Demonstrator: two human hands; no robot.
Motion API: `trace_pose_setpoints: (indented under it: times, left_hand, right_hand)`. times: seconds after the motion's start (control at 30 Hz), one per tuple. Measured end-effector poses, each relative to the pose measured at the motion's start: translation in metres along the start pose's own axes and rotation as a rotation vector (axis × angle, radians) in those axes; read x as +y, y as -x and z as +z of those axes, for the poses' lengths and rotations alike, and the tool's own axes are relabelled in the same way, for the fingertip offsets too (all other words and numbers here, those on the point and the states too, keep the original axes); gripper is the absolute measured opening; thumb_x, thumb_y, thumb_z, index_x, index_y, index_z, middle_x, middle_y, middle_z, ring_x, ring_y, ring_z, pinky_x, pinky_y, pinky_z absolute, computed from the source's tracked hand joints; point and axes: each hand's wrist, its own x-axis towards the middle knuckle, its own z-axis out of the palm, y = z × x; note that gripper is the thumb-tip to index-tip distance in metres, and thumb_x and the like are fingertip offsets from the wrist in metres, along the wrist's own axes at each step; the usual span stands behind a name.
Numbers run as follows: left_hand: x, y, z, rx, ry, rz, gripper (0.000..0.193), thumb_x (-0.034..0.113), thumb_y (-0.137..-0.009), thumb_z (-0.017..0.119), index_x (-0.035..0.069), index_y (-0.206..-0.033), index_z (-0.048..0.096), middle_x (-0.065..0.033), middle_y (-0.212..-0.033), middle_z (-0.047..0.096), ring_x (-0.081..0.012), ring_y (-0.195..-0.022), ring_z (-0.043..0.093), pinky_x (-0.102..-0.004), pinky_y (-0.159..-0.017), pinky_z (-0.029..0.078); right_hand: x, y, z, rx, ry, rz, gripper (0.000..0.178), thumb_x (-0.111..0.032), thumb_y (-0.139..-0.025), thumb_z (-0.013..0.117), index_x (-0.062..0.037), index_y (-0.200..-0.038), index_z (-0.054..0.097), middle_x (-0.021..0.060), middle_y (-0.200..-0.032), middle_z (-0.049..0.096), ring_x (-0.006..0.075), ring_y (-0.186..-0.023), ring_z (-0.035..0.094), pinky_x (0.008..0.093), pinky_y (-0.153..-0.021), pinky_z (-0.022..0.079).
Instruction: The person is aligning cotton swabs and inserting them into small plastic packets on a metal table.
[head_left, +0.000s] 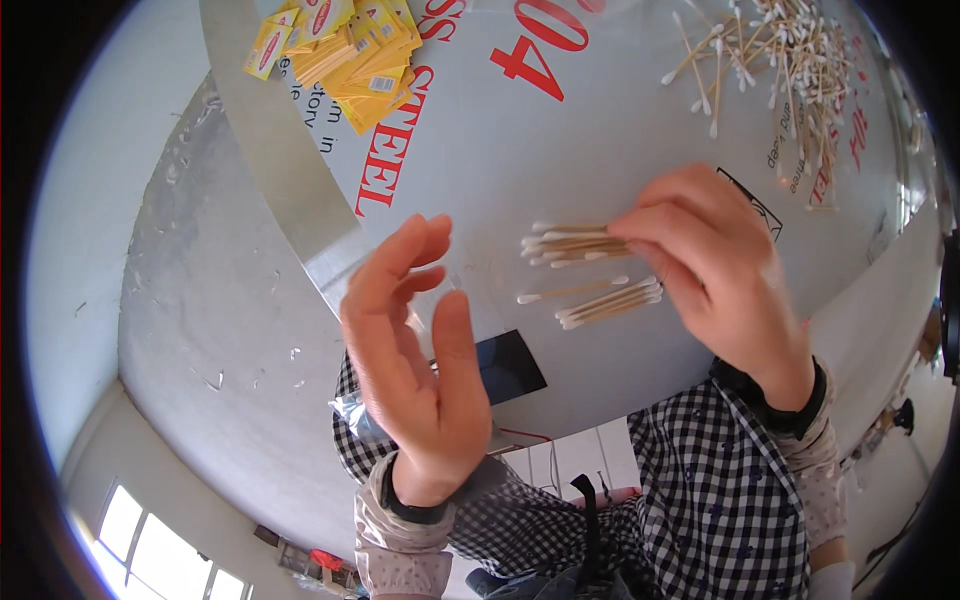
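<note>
On the table's grey sheet [470, 190] lies a bundle of cotton swabs [570, 243] with wooden sticks and white tips. The bent fingers of my right hand [715, 265] close on the bundle's right end. Just below it are a single cotton swab [575, 290] and a small neat row of cotton swabs [610, 302], both apart from my fingers. My left hand [415, 360] is raised to the left of the swabs, its fingers curved and apart, with nothing plainly held. A bit of clear plastic [360, 415] shows beside its wrist.
A large loose heap of cotton swabs [790, 60] spreads over the far right. Yellow printed packets [370, 60] are piled at the far left. A black rectangle [510, 365] lies by the near edge. A bare metal strip [285, 170] borders the table's left side.
</note>
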Motion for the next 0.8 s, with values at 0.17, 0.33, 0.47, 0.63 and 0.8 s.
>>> trace_pose_setpoints:
  times: [0.17,0.33,0.47,0.63,0.8]
  left_hand:
    - [0.008,0.014,0.016,-0.134,0.244,-0.051,0.055,-0.007,-0.092,0.044,-0.005,-0.144,0.026,-0.0262,-0.144,0.04,-0.0336,-0.135,0.042,-0.0427,-0.109,0.035]
    - [0.003,0.019,0.023,-0.148,0.165,0.034,0.063,-0.011,-0.089,0.046,-0.008,-0.146,0.02,-0.0291,-0.148,0.035,-0.0376,-0.139,0.037,-0.0472,-0.112,0.03]
    - [0.0,0.017,0.025,-0.151,-0.046,0.146,0.059,-0.004,-0.089,0.052,-0.012,-0.144,0.03,-0.0309,-0.147,0.036,-0.0428,-0.141,0.033,-0.0512,-0.113,0.027]
    - [0.011,0.021,0.033,-0.339,-0.542,0.218,0.069,0.042,-0.096,0.052,-0.007,-0.143,0.039,-0.0244,-0.151,0.036,-0.0402,-0.145,0.026,-0.0549,-0.116,0.019]
    - [0.007,0.027,0.044,-0.487,-0.725,0.206,0.11,0.07,-0.079,0.054,-0.008,-0.15,0.022,-0.0282,-0.156,0.021,-0.0416,-0.147,0.017,-0.0567,-0.117,0.007]
  right_hand:
    - [-0.007,-0.004,0.007,-0.011,-0.046,-0.033,0.025,0.012,-0.069,0.067,0.0002,-0.092,0.066,0.0096,-0.087,0.06,0.0257,-0.076,0.059,0.0333,-0.065,0.047]
    - [0.005,-0.008,0.001,0.142,-0.029,0.021,0.023,0.012,-0.071,0.067,0.0001,-0.091,0.065,0.0101,-0.087,0.06,0.0257,-0.076,0.058,0.0335,-0.066,0.046]
    - [0.006,-0.004,0.0,0.063,-0.004,0.011,0.023,0.012,-0.072,0.067,-0.0004,-0.091,0.065,0.0099,-0.087,0.061,0.0258,-0.077,0.058,0.0339,-0.066,0.047]
    - [0.0,-0.001,-0.001,0.059,-0.022,0.019,0.025,0.009,-0.07,0.069,-0.0019,-0.092,0.064,0.0093,-0.087,0.06,0.0277,-0.08,0.057,0.0359,-0.068,0.047]
    - [-0.004,0.014,-0.019,-0.122,0.009,0.119,0.021,0.007,-0.071,0.069,-0.003,-0.087,0.061,0.0088,-0.085,0.059,0.0288,-0.08,0.056,0.0373,-0.071,0.045]
